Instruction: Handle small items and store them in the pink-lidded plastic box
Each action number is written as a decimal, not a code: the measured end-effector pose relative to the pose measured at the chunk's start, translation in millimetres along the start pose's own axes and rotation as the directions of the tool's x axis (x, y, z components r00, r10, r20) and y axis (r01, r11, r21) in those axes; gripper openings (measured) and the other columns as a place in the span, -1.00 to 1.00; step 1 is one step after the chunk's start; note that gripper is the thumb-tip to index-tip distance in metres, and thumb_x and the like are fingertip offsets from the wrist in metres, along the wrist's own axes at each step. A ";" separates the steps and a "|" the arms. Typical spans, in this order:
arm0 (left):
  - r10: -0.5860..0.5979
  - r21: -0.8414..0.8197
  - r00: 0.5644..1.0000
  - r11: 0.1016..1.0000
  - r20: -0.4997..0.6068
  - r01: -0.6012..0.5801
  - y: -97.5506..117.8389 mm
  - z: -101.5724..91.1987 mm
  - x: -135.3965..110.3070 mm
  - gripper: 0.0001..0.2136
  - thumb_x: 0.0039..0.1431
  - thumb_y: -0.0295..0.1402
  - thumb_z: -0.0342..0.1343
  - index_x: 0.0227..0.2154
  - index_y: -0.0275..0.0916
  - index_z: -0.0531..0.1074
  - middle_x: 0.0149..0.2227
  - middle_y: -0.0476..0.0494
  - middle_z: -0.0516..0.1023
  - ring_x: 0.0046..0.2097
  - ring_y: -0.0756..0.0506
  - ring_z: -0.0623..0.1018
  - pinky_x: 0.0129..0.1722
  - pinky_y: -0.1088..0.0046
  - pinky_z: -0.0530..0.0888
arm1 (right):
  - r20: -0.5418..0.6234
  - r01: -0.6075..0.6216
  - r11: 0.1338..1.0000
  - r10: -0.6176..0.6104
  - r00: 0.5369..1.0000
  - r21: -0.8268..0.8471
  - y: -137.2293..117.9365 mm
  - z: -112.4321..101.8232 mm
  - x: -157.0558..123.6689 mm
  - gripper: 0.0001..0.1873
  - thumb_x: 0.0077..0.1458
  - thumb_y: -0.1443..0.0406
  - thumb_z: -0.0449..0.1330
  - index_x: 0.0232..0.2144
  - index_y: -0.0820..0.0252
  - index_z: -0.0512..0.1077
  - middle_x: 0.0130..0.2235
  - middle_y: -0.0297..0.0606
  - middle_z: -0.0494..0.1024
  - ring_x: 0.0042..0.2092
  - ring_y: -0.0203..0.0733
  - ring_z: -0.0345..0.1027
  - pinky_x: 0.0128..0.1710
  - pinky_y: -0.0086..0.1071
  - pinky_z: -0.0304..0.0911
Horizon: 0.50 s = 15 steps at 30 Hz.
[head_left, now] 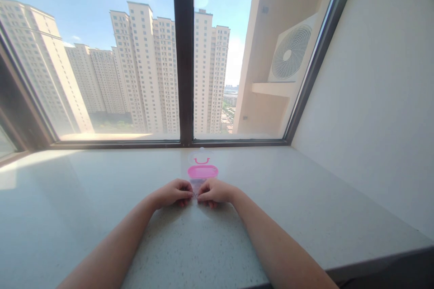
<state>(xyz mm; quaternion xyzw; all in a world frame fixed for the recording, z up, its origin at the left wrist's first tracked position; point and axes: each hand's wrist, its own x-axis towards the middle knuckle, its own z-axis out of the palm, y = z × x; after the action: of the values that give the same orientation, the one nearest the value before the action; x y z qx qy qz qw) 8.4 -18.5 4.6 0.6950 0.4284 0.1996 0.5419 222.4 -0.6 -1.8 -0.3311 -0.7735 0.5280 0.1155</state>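
My left hand [176,192] and my right hand [214,190] meet almost at the middle of the sill, fingers pinched. A small thin ring [193,194] shows at my left fingertips. Another small ring [197,196] shows at my right fingertips. They look like little elastic bands, but their kind is too small to be sure of. Just beyond my hands stands a small box with a pink rim [203,174] and a see-through lower part, partly hidden by my fingers. Behind it is a clear lid with a pink handle [202,162].
The pale speckled sill [101,180] runs up to a dark window frame [185,54]. A white wall [379,99] closes off the right side. The sill's front edge [379,259] shows at lower right. Tall buildings and an air-conditioner unit are outside the glass.
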 end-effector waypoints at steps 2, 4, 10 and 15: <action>-0.003 0.004 1.000 1.000 -0.007 0.003 -0.2 0.0 0.0 -0.65 -0.11 -0.07 0.18 -0.45 -0.30 0.38 -0.55 0.02 0.40 -0.49 0.00 0.41 -0.48 0.49 0.37 | -0.003 -0.008 1.000 0.008 1.000 0.000 -0.5 0.1 -0.1 -0.83 -0.05 0.26 0.18 -0.44 0.30 0.43 -0.55 -0.38 0.40 -0.61 -0.40 0.29 -0.65 -0.57 0.15; -0.003 0.005 1.000 1.000 -0.011 0.003 -0.1 0.1 -0.2 -0.66 -0.11 -0.07 0.18 -0.45 -0.30 0.38 -0.55 0.02 0.40 -0.49 0.00 0.42 -0.48 0.49 0.37 | -0.008 -0.014 1.000 0.014 1.000 -0.003 -1.0 0.3 -0.1 -0.83 -0.05 0.26 0.18 -0.44 0.30 0.43 -0.55 -0.38 0.40 -0.61 -0.40 0.29 -0.65 -0.57 0.15; -0.015 0.015 1.000 1.000 -0.022 0.015 0.9 0.6 -0.4 -0.65 -0.13 -0.06 0.19 -0.46 -0.29 0.38 -0.55 0.02 0.40 -0.48 0.00 0.42 -0.48 0.49 0.37 | -0.014 -0.032 0.999 0.032 0.999 -0.006 -2.7 0.7 -0.2 -0.84 -0.05 0.27 0.19 -0.48 0.30 0.42 -0.57 -0.39 0.40 -0.61 -0.41 0.29 -0.64 -0.58 0.13; -0.028 0.013 0.999 1.000 -0.030 0.028 0.7 0.9 0.2 -0.64 -0.13 -0.05 0.19 -0.45 -0.29 0.37 -0.55 0.02 0.40 -0.49 0.00 0.42 -0.49 0.49 0.37 | -0.023 -0.028 1.000 0.028 0.999 -0.009 -3.0 1.0 -0.4 -0.86 -0.06 0.28 0.19 -0.48 0.30 0.44 -0.57 -0.39 0.40 -0.61 -0.41 0.28 -0.64 -0.58 0.13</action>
<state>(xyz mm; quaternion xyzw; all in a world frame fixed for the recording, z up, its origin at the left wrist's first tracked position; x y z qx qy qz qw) 9.4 -18.9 4.9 0.6896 0.4474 0.1991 0.5334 221.0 -2.2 0.6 -0.3485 -0.7699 0.5221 0.1153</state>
